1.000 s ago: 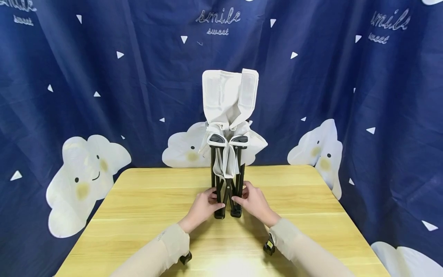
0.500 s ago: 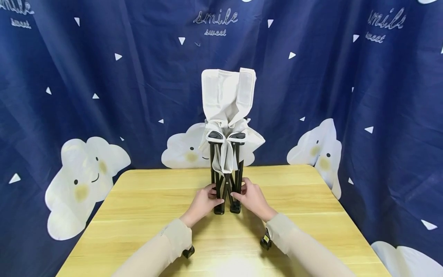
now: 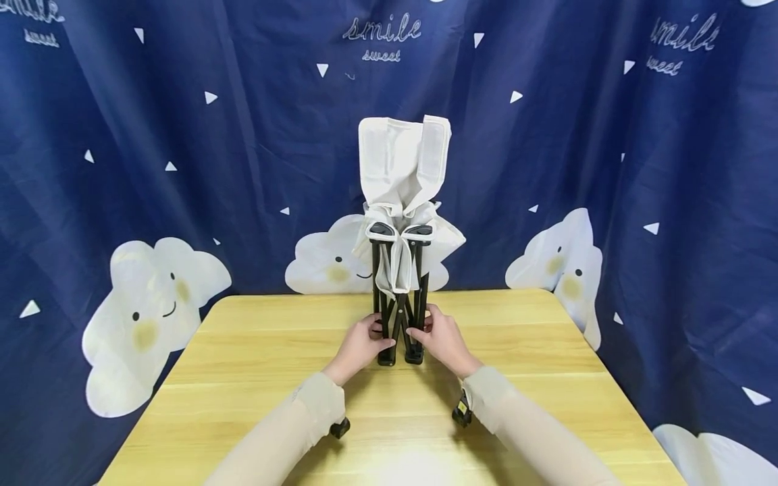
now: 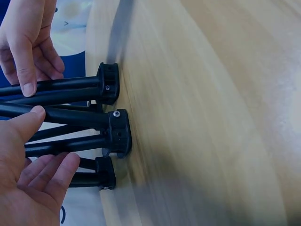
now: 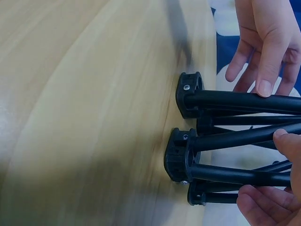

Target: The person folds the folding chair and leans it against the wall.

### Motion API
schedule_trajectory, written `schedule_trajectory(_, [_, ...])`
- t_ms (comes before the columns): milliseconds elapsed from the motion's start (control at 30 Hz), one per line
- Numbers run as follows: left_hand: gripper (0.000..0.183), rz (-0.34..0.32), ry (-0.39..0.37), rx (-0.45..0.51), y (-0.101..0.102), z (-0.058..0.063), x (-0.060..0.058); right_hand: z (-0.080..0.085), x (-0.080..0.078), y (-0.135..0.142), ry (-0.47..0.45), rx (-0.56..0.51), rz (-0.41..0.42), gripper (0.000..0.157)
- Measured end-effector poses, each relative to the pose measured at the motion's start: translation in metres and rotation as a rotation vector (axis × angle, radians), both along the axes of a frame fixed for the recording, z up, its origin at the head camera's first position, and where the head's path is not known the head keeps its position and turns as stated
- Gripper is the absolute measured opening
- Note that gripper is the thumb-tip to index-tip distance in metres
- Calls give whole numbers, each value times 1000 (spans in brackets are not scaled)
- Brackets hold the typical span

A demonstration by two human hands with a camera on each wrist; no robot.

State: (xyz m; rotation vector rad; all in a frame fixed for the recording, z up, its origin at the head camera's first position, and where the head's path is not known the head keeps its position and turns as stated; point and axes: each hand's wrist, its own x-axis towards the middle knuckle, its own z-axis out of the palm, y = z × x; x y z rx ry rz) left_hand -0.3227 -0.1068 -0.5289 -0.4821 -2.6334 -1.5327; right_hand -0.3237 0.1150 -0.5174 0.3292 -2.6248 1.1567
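A folding chair (image 3: pixel 401 263) with black tubular legs and white fabric stands folded and upright on the wooden table. Its seat cloth (image 3: pixel 398 158) bunches up above the legs. On the left side, my left hand (image 3: pixel 358 344) holds the leg tubes low down, thumb in front and fingers behind. My right hand (image 3: pixel 446 339) grips the right-hand tubes at about the same height. In the left wrist view, the black plastic feet (image 4: pixel 120 133) meet the tabletop close to the left thumb. The right wrist view shows the right thumb (image 5: pixel 289 141) against a tube.
The wooden table (image 3: pixel 255 378) has rounded far corners. Behind it and along both sides hangs a dark blue curtain (image 3: pixel 267 135) with white clouds and triangles; the chair stands near the table's far edge. A black wrist camera (image 3: pixel 462 410) sits under the right cuff.
The folded chair has moved a little away from me, toward the table's far edge. Both hands have gone forward with it, keeping their hold on the legs.
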Motion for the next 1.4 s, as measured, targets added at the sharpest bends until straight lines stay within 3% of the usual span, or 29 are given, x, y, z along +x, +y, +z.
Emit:
schedule_trajectory(633, [67,20,16,-102,8,4,-20,2,-18,-1,-33,3,-39,65])
schedule_trajectory(933, [71,32,-13,-93,10,5,-28,3,-26,-2,-20,3,-47,66])
schedule_trajectory(1400, [67,30,20,-80,10,2,-39,1,-36,-8,-34,7,-81,69])
